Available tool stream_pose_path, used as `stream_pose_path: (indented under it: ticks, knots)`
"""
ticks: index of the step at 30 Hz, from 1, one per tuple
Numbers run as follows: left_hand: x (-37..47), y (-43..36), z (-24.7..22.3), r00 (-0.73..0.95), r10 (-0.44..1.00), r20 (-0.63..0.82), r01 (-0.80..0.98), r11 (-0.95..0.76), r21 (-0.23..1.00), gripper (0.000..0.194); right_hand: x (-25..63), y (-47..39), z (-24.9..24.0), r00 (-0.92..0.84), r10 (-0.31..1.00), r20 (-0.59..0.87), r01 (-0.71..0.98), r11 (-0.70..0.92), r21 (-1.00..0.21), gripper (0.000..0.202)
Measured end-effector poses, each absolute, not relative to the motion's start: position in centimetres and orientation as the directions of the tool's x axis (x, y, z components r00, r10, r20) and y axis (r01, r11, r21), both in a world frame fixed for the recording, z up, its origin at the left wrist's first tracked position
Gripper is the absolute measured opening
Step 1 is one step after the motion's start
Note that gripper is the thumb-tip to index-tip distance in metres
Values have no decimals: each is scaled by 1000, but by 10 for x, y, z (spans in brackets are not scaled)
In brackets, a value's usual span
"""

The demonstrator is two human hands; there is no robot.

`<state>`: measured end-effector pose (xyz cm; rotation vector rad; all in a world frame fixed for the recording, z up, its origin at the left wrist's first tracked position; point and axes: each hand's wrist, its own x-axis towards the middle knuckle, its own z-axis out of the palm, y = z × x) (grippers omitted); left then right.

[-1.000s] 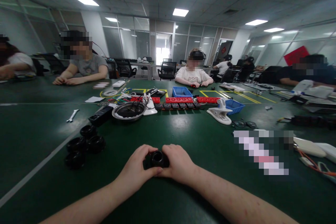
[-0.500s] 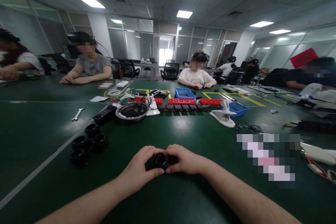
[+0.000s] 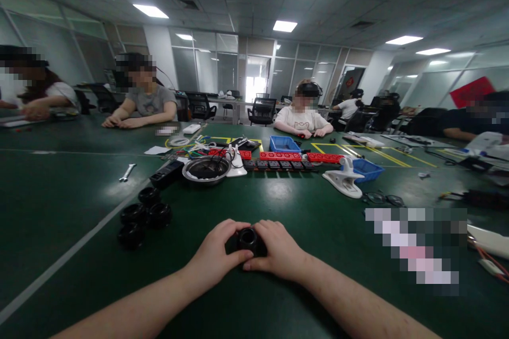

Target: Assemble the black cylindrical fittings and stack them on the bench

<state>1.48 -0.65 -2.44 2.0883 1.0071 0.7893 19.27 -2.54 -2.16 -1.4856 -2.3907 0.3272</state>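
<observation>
Between my two hands is a black ring-shaped part [image 3: 248,238], like a small tyre, with its round hole facing up. My left hand [image 3: 217,248] curls around its left side, the thumb at the front and the fingers at the back. From the other side, my right hand [image 3: 280,248] grips it with its thumb low at the front. The fingertips of both hands meet around the part and hide some of its wall. To the left on the green table [image 3: 191,302] stands a group of several similar black rings [image 3: 159,215].
A metal bowl [image 3: 207,170] holding dark cable lies beyond my hands. Behind are red socket strips [image 3: 280,156], a white clip stand [image 3: 342,183] and blue bins [image 3: 284,144]. A wrench [image 3: 128,172] lies left, glasses [image 3: 384,199] right. Co-workers [image 3: 304,116] sit across the table.
My right hand has moved in closer around the black ring-shaped part, and its thumb has slid leftward along the front. The whole view has shifted slightly.
</observation>
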Motion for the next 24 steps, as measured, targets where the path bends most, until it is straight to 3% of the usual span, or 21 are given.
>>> stream_pose_path:
  ticks: [7, 10, 19, 21, 24]
  knots:
    - [13, -7, -22, 586, 790, 181, 386, -469, 794, 40, 211, -15, -18, -569, 819, 71, 668, 511, -541, 30]
    - [14, -9, -20, 572, 801, 177, 397, -459, 795, 39, 206, -16, -22, -484, 872, 79, 729, 451, -515, 33]
    - [18, -10, -25, 461, 866, 196, 463, -423, 779, 33, 185, -29, -22, -334, 937, 106, 906, 350, -238, 37]
    - [18, -9, -26, 469, 861, 198, 458, -429, 778, 34, 187, -29, -23, -350, 928, 130, 891, 373, -261, 42]
    - [17, -8, -24, 503, 842, 194, 436, -441, 785, 35, 195, -25, -22, -426, 894, 142, 807, 446, -387, 52]
